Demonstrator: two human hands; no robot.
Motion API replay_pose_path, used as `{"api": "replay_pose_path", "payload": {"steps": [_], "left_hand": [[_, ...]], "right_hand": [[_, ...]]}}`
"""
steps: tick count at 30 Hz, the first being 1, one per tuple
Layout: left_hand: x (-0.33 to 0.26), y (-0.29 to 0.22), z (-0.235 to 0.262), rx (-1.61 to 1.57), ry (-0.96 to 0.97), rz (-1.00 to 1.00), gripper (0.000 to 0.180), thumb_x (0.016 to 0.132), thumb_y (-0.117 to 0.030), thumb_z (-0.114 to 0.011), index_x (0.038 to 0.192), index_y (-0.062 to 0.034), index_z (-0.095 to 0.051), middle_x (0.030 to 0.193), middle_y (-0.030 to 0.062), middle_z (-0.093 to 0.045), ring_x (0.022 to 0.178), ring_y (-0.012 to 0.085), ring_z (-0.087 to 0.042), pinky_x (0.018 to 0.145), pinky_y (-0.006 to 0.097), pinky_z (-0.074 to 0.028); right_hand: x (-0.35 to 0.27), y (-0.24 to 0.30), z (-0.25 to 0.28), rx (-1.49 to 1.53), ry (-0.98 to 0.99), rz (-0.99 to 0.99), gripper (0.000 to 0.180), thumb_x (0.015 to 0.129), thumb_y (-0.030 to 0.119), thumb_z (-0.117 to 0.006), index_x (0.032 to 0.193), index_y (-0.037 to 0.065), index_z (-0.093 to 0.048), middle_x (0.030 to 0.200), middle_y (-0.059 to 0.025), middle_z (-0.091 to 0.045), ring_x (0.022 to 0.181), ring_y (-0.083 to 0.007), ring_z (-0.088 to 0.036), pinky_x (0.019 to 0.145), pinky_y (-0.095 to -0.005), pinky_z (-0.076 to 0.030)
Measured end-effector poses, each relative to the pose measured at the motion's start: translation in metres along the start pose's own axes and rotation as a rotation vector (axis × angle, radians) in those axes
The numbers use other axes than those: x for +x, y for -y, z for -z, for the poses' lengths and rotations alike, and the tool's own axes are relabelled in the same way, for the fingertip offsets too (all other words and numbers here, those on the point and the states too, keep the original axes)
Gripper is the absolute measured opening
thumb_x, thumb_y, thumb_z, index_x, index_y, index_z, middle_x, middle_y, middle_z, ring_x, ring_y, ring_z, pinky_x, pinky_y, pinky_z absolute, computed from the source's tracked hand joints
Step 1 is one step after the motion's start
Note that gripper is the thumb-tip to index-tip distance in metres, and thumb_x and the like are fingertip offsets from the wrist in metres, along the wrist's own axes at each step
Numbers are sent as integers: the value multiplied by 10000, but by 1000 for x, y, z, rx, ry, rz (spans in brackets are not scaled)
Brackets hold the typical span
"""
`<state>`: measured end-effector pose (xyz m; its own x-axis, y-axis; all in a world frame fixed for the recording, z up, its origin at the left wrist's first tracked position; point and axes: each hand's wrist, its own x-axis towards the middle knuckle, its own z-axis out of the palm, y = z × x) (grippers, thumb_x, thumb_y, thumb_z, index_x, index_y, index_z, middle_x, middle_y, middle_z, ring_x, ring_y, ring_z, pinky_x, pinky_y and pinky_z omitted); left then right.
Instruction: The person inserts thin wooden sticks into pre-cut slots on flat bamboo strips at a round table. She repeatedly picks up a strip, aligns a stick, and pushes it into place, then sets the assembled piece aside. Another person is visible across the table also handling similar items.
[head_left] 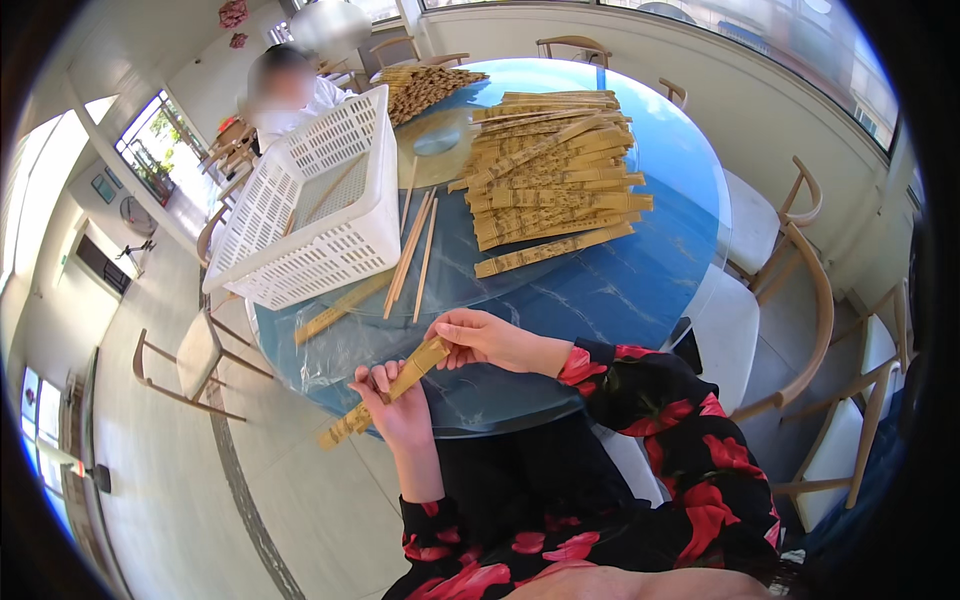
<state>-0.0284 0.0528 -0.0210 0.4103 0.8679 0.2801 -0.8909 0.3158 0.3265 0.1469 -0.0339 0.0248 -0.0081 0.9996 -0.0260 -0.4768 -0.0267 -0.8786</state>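
Head view | left hand and right hand — both pinching one paper-sleeved chopstick pair | one white basket

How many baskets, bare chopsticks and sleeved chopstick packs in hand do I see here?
White basket: 1
Bare chopsticks lying beside the basket: about 3
Sleeved pack held by left hand and right hand: 1
Total: about 5

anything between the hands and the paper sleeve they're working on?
No. Both hands already grip it: the left hand wraps the paper sleeve at mid-length, the right hand pinches its upper end. Nothing visible lies between.
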Motion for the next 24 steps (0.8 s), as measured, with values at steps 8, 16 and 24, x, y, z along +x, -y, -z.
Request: {"api": "replay_pose_path", "payload": {"steps": [8, 16, 24], "left_hand": [[-6, -2, -13, 286, 46, 132, 386, 1000, -455, -532, 1241, -154, -533, 1102, 7, -597, 1147, 197, -540, 1026, 410, -420], [-4, -7, 0, 233, 101, 194, 373, 1020, -385, -526, 1274, -113, -516, 1180, 39, -591, 1105, 199, -556, 1021, 417, -437], [-2, -2, -1, 188, 131, 211, 334, 1029, -364, -513, 1239, -105, -540, 1134, 31, -584, 1075, 194, -554, 998, 409, -453]], "right_hand": [[3, -10, -9, 74, -101, 16, 270, 983, 314, -636, 1077, 61, -650, 856, 39, -596, 788, -40, -562, 716, -188, -458], [-15, 80, 83, 181, -885, 938, 258, 1018, 317, -573, 962, 68, -609, 770, 37, -556, 553, -41, -431, 508, -223, -346], [-55, 111, 142, 76, -1295, 1089, 255, 1027, 280, -553, 1132, 48, -559, 950, -15, -626, 665, -77, -540, 578, -240, -430]]}}
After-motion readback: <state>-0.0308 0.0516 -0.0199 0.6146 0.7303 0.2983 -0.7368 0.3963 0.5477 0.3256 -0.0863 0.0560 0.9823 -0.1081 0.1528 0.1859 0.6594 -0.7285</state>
